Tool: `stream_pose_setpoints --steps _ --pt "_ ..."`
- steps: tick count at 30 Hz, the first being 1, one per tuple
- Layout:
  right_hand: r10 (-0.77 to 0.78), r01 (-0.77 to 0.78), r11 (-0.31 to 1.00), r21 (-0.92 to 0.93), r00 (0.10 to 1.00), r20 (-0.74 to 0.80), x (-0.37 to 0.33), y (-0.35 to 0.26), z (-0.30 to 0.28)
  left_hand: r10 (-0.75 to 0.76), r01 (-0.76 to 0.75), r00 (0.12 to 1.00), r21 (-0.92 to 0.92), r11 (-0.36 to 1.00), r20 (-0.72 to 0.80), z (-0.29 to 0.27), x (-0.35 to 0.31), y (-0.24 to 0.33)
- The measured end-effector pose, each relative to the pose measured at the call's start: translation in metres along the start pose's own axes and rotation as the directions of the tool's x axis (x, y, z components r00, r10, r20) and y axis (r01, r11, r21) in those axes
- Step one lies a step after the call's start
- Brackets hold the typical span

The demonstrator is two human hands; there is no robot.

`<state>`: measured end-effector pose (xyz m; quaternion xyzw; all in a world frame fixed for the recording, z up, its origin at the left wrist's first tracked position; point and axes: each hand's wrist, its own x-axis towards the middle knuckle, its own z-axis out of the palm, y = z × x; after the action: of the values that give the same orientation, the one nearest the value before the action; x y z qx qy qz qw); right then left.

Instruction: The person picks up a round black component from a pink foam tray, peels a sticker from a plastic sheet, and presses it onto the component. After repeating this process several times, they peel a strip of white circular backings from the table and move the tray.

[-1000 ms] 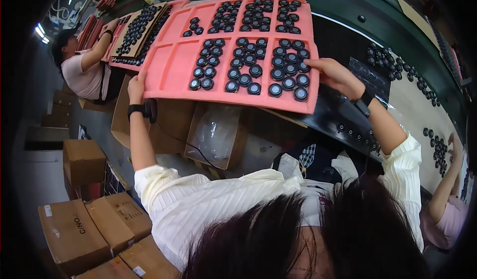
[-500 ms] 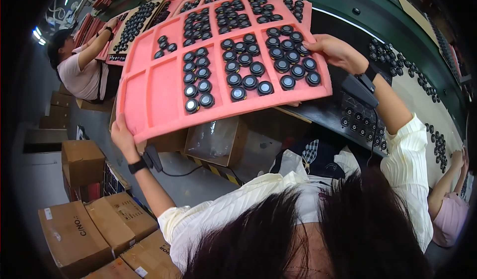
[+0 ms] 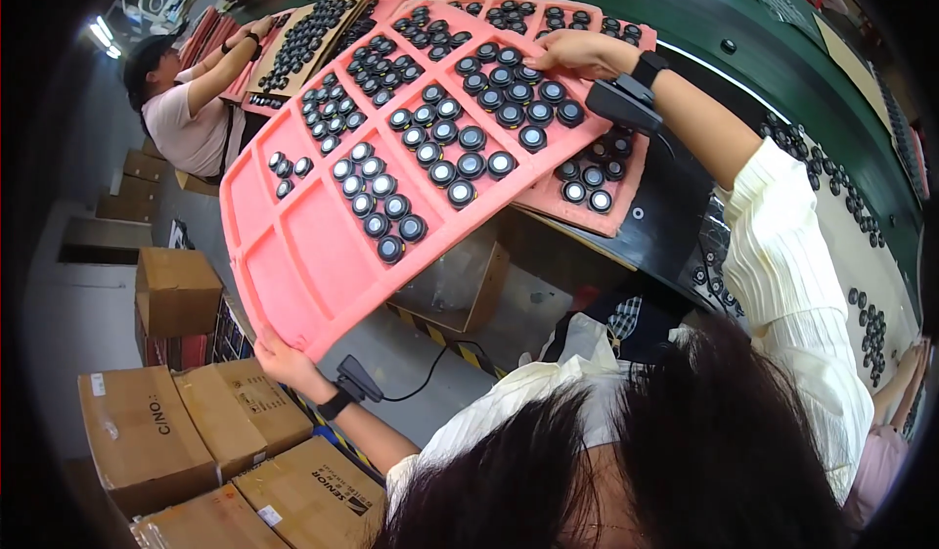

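A pink foam tray hangs tilted between my hands, its left end lower and nearer to me. Its compartments hold many small round black parts with silvery centres; those at the left end are bare or hold only a few. My left hand grips the tray's lower left corner. At the far right edge, my right hand pinches the rim with the fingers partly hidden. Beneath the right part lies another pink tray with similar round parts, resting on a dark table.
A green conveyor runs behind the table. More round parts stand on a pale board at right. Cardboard boxes are stacked at lower left. A co-worker handles trays at far left; another person's arm shows at right.
The tray has turned, its left end swinging down toward me with my left hand. My right hand has shifted left and up, uncovering more of the tray underneath.
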<state>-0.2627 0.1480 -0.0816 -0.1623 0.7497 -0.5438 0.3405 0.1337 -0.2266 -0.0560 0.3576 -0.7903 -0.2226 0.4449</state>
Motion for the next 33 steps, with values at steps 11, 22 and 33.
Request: stream_pose_setpoints --steps 11,22,33 --pt "-0.082 0.072 0.986 -0.151 0.995 -0.061 0.067 -0.006 -0.018 -0.318 0.332 0.943 -0.275 0.902 0.093 0.023 -0.108 0.052" --pt "-0.335 0.208 0.889 -0.407 0.902 -0.272 0.071 -0.001 -0.010 -0.549 0.655 0.753 -0.486 0.579 0.363 0.013 -0.145 0.054" --pt "0.064 -0.181 0.975 0.132 0.788 0.613 -0.164 0.017 0.148 -0.362 0.913 0.371 -0.408 -0.029 0.855 -0.013 -0.133 0.052"
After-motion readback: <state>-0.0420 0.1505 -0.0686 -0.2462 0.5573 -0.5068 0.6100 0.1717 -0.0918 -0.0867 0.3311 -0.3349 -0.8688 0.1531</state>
